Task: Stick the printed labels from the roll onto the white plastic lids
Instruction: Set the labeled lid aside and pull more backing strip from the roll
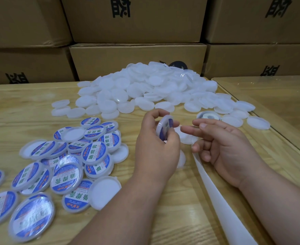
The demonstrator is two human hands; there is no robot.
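My left hand (156, 151) holds a white lid (165, 127) on edge between thumb and fingers, its blue-and-white label turned toward my right hand. My right hand (234, 149) is just to the right of it, with index and middle fingers stretched toward the lid. Its lower fingers curl over the top end of the white backing strip (225, 209), which runs down to the near edge. The label roll (208, 116) lies flat behind my right hand. A heap of blank white lids (145, 85) fills the far middle. Labelled lids (92, 152) are scattered at the left.
Two blank lids (188, 138) lie on the wooden table (30, 112) under my hands. Stacked cardboard boxes (137, 59) wall off the back. A second table (269, 92) adjoins on the right, with a narrow seam between them.
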